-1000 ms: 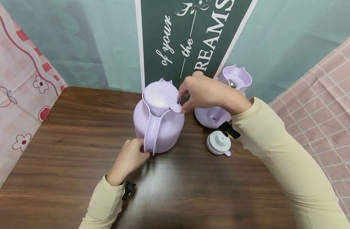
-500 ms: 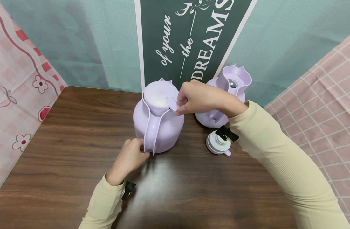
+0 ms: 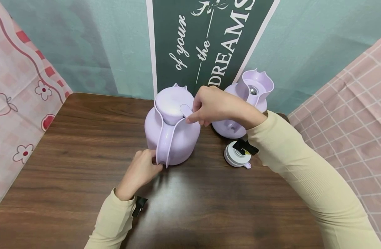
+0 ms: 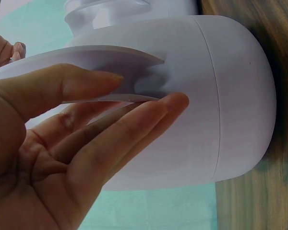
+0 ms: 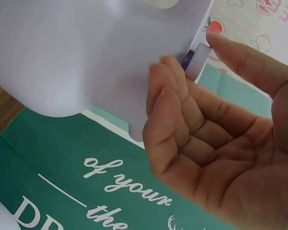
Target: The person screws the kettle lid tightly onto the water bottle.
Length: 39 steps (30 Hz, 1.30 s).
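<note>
Pinching the lower end of a curved, ridged lilac plastic handle [image 3: 164, 145], the left hand [image 3: 143, 169] has its thumb on one side and fingers on the other, a narrow grip. That handle belongs to a round-bodied, glossy lilac plastic pitcher [image 3: 185, 140], standing upright on the dark wood-grain table [image 3: 206, 204]. A domed lilac lid [image 3: 171, 100] sits inside its raised collar; whether it is fully seated cannot be told. From the lid's right side juts a flat, rounded lilac tab [image 3: 185, 110], held between the thumb and fingers of the right hand [image 3: 213, 105].

The step in hand seems to be working the lid by this tab. To do it well, the left hand should hold the handle firmly enough that the body cannot swivel, while the right moves the tab smoothly in the lid's own plane, without prying it upward.

Farther right, partly behind the right hand, stands a similar lidless lilac pitcher [image 3: 222, 129]; nearer the person, a loose white-and-lilac stopper [image 3: 232, 155] lies on the table, well out of the way.
</note>
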Available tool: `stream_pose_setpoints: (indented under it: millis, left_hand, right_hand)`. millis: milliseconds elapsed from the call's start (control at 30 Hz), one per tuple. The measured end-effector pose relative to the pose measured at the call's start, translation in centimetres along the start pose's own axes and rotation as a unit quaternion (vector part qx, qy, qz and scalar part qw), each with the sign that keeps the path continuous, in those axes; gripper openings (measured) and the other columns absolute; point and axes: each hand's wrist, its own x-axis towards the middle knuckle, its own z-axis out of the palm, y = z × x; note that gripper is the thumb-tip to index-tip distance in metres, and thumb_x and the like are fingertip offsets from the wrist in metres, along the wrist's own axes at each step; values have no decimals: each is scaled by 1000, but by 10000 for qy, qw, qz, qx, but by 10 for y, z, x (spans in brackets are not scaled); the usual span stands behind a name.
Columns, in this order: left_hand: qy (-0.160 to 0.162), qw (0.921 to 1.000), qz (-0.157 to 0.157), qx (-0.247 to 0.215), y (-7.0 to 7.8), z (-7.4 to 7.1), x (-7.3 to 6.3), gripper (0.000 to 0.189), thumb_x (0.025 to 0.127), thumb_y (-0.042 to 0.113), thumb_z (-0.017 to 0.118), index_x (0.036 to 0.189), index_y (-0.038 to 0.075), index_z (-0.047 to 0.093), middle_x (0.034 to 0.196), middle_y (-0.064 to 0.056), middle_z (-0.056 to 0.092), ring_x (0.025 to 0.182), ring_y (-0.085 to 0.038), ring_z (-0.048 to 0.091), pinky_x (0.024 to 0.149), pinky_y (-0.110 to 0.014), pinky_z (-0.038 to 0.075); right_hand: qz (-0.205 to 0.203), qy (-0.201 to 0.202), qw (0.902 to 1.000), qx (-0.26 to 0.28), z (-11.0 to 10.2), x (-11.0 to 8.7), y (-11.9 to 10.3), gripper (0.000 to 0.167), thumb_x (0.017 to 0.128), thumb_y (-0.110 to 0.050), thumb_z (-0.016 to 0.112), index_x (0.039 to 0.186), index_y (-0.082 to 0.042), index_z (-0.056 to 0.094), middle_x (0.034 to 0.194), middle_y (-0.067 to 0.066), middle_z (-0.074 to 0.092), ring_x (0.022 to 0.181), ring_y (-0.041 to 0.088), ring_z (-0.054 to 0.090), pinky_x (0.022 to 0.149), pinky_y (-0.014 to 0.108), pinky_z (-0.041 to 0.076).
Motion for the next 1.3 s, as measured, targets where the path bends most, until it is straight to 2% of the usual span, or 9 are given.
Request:
stream_pose_setpoints:
  millis: [200, 400, 633, 933, 1300]
  left_hand:
    - [13, 10000, -2, -1, 0, -1, 0, 14, 65, -2, 63, 62, 10, 57, 57, 1, 51, 55, -19, 45, 53, -34, 41]
    - [-13, 10000, 11, -4, 0, 0, 0, 13, 66, -2, 64, 63, 9, 57, 57, 0, 52, 55, -20, 45, 53, -34, 41]
    - [-17, 10000, 28, -5, -1, 0, 0, 14, 66, -2, 64, 62, 9, 57, 56, 1, 50, 54, -20, 44, 53, -34, 40]
    - [10, 10000, 65, 5, -1, 0, 0, 13, 66, -1, 64, 63, 10, 57, 57, 1, 52, 55, -21, 46, 54, -35, 41]
    - [1, 10000, 11, -40, -2, 0, -1, 12, 65, -2, 64, 64, 8, 58, 56, 0, 51, 55, -20, 44, 53, -35, 41]
  right_hand:
    - [324, 54, 9976, 603, 1, 1, -3, 22, 77, -19, 71, 68, -1, 63, 61, 9, 64, 54, 17, 63, 54, 26, 50]
    - [503, 203, 9972, 505, 4, 3, -8, 27, 79, -24, 69, 68, 0, 61, 57, 10, 62, 48, 17, 60, 51, 26, 49]
    - [675, 367, 9951, 624, 8, 3, -12, 23, 79, -19, 64, 72, 3, 64, 52, 10, 60, 46, 19, 60, 47, 28, 49]
    - [856, 371, 9932, 703, 8, 3, -18, 24, 79, -18, 60, 72, 5, 62, 52, 10, 61, 46, 20, 61, 46, 29, 50]
    - [798, 343, 9945, 578, 11, 4, -22, 26, 80, -16, 56, 65, 5, 62, 49, 11, 60, 44, 21, 60, 45, 30, 49]
